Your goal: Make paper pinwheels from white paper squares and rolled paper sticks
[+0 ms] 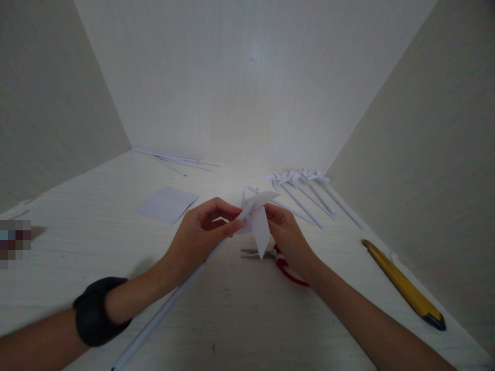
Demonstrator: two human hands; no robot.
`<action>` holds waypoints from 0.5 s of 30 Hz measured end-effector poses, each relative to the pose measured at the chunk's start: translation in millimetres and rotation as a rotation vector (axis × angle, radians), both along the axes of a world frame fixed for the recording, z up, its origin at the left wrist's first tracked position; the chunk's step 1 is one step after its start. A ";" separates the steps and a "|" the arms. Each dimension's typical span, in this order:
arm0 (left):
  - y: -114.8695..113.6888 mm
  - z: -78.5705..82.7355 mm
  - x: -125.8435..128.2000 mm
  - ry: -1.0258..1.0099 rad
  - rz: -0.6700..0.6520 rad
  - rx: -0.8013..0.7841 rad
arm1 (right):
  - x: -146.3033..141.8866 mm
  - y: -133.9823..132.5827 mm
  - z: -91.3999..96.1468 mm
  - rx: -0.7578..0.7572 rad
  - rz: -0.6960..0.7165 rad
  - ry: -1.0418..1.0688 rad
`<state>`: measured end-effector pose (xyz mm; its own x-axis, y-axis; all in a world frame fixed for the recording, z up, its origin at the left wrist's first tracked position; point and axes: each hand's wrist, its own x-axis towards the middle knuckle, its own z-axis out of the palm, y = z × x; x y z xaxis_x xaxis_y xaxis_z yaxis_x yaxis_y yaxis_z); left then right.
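We have the paper pinwheel (258,216) in both hands, above the middle of the counter (247,319); its blades already curl inward and its long stick (162,314) slants toward us beneath the left forearm, so we judge this piece well formed, though we cannot tell whether head and stick are fastened. Our left hand (207,224) pinches the paper near the stick's top between thumb and fingers; our right hand (286,229) is drawn in narrow on the other side, gripping the paper, its tips partly hidden.

Several finished-looking pinwheels (292,176) lie in a slanting row at the back right; a flat paper square (166,204) and loose sticks (181,162) at the back left look unused, so some making seems left.

The paper is thin, white and matt, with one blade tapering to a sharp point; the sticks look like slim, tightly rolled tubes; the scissors (286,270), metal-bladed with red loops, lie beneath the work; a long yellow cutter (402,283) with dark ends rests by the right wall; the pale counter is faintly streaked.
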<state>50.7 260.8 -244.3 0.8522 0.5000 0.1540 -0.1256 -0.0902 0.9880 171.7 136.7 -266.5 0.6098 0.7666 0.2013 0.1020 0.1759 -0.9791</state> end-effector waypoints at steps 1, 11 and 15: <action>-0.4 0.3 -0.3 -0.005 0.000 0.008 | -0.2 -0.3 0.4 -0.003 -0.009 -0.006; -1.9 -2.2 -1.1 -0.028 0.042 0.099 | 2.2 -0.6 -2.1 -0.028 -0.033 0.042; -2.2 -2.2 -1.4 -0.042 0.019 0.119 | -1.9 -0.4 -0.4 -0.010 0.003 0.091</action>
